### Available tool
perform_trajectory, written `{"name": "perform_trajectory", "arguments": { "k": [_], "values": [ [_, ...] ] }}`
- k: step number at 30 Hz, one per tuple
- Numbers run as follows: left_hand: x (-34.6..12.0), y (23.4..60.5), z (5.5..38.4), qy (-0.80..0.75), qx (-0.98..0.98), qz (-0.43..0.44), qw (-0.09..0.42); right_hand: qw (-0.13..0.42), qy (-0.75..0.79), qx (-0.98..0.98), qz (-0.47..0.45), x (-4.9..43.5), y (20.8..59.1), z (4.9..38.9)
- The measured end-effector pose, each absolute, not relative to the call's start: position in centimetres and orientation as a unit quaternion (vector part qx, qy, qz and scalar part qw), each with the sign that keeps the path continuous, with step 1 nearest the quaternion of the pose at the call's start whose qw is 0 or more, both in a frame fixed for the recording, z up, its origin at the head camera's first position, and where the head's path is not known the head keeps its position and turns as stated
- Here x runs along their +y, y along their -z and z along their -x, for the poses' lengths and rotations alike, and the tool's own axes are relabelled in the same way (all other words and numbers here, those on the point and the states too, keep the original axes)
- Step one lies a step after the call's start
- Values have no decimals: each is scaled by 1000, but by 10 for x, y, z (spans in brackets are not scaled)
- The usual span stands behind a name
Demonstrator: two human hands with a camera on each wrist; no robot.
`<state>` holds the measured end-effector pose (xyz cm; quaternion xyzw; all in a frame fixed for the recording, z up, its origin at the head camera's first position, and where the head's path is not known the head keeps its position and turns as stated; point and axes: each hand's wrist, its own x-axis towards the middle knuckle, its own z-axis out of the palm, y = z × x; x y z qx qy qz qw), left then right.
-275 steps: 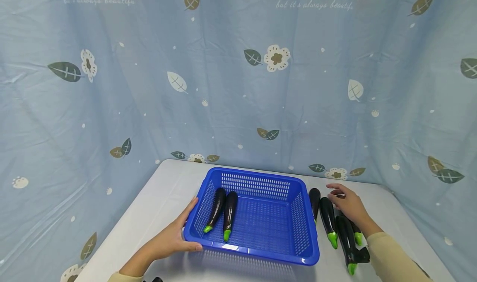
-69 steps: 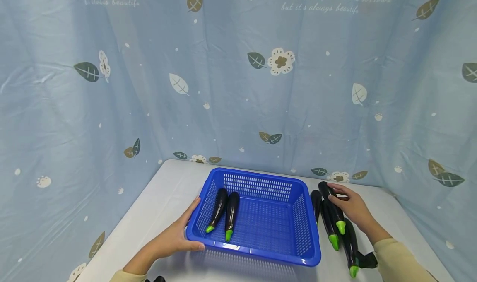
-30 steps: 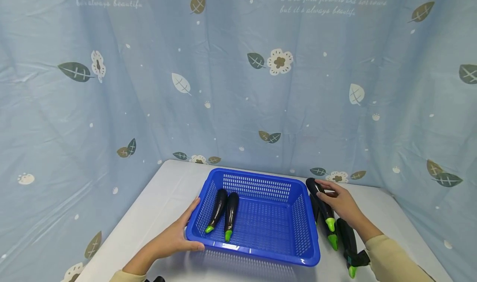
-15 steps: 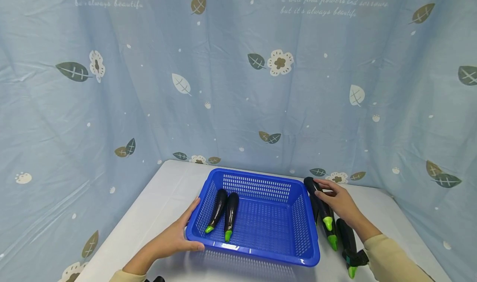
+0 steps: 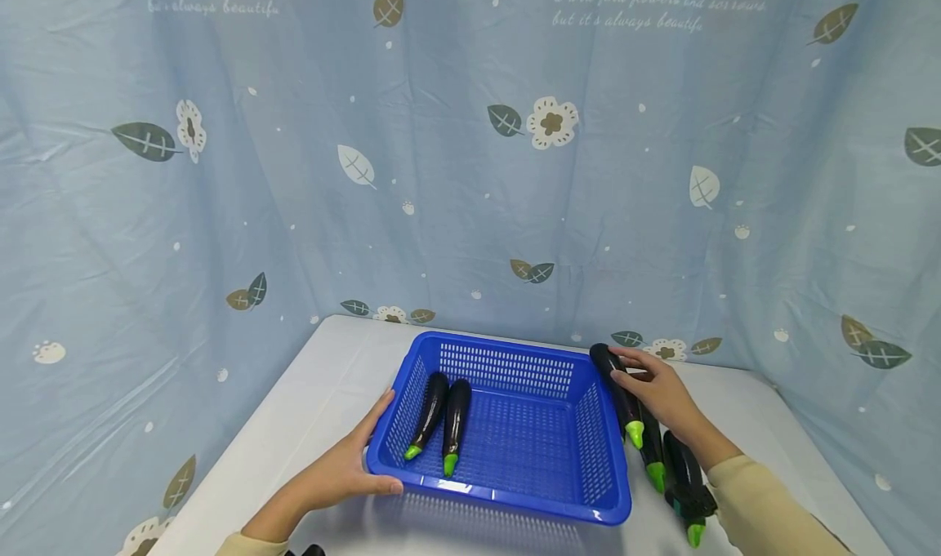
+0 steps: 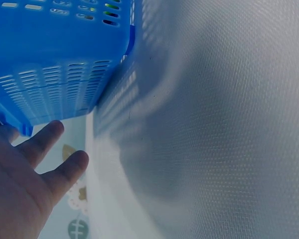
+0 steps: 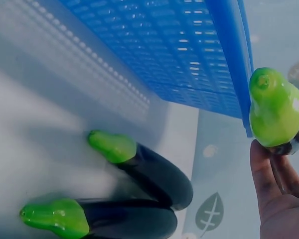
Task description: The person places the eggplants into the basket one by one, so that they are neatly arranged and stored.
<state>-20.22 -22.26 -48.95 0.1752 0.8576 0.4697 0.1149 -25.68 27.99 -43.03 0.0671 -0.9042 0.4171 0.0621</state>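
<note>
A blue plastic basket [image 5: 515,503] stands on the table with two glossy dark eggplants, one eggplant [image 5: 430,413] beside another eggplant [image 5: 457,425], lying at its left side. My left hand [image 5: 334,470] rests against the basket's front left corner, thumb along the front rim; in the left wrist view its visible fingers [image 6: 65,172] are straight and spread. My right hand [image 5: 665,393] pinches an eggplant [image 5: 617,389] near its blunt end, green stem end toward me. That eggplant overlaps the basket's right rim in the head view; the right wrist view shows its green end [image 7: 276,109] beside the rim.
On the table right of the basket lie more eggplants: one [image 5: 653,450] near the wall and one [image 5: 684,462] farther right, partly covered by a black wrist fitting [image 5: 693,500]. A blue patterned curtain [image 5: 470,172] hangs behind and beside the white table [image 5: 353,344].
My right hand was bare over the eggplants at first, then picked one up. It has carried it left to the basket's right rim. My left hand and the basket have stayed put.
</note>
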Motion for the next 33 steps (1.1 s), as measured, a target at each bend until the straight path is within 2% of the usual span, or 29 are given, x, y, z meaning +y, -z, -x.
{"name": "perform_trajectory", "arguments": {
  "k": [33],
  "values": [
    [-223, 489, 200, -474, 852, -198, 104, 49, -435, -893, -107, 241, 419, 269]
  ]
}}
